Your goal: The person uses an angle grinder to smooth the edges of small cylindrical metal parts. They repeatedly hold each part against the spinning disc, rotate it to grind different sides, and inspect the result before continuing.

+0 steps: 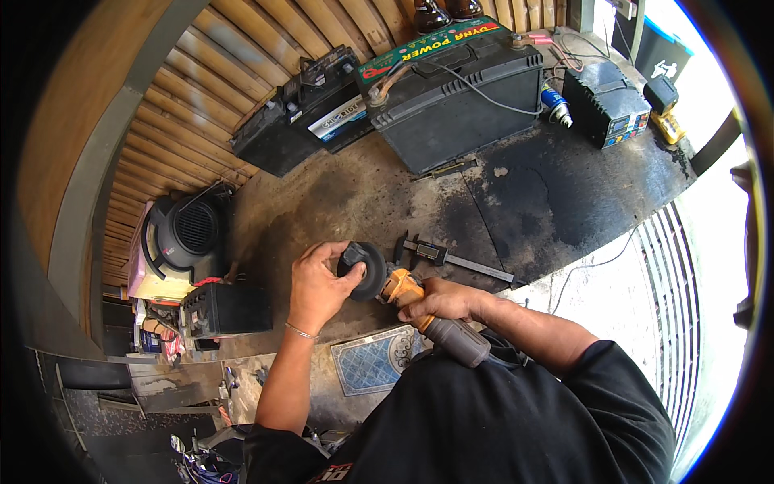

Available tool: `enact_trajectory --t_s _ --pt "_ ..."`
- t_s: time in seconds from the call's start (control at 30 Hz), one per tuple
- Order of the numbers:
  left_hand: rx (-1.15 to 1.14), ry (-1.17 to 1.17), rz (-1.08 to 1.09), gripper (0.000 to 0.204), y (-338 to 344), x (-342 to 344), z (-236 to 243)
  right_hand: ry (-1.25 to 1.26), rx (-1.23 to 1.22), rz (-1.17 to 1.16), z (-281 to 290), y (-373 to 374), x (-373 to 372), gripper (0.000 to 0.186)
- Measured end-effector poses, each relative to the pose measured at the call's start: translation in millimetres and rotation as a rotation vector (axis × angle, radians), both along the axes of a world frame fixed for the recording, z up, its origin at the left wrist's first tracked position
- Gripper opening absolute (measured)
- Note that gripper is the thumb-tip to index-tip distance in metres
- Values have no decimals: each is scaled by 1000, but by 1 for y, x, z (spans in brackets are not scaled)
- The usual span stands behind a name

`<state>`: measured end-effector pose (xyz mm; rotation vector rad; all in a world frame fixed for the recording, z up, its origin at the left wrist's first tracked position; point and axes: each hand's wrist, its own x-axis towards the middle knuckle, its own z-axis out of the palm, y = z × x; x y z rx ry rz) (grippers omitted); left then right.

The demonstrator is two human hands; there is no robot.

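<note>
My left hand has its fingers closed round the edge and face of the dark disc on an angle grinder. My right hand grips the grinder's orange-and-grey body, which lies at a slant above my lap. Just beyond the grinder, a digital caliper rests on the stained worktop. Whether anything small is under my left fingertips is too hard to make out.
Large batteries line the slatted back wall, beside a spray can, a black boxy unit and a yellow tool. At the left stand a grey-and-black appliance and another battery. A blue patterned mat lies below the worktop.
</note>
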<state>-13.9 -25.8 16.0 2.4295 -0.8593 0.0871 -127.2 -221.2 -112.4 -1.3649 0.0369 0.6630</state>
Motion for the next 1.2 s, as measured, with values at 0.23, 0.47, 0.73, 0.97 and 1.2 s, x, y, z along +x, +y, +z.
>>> enact_trajectory --t_s 0.23,0.47,0.73,0.97,1.2 --pt "34 226 47 36 -3 4 6 19 16 -13 -1 -5 5 64" --pt "36 256 24 34 -2 5 6 -7 23 -21 -3 -3 5 63" --pt "16 353 43 35 -1 4 6 -24 16 -22 -1 -3 5 60" --pt "78 206 12 38 -3 0 12 -18 -3 -17 2 -4 4 61" --pt "103 20 -8 40 -4 -2 8 -11 17 -17 0 -4 5 62"
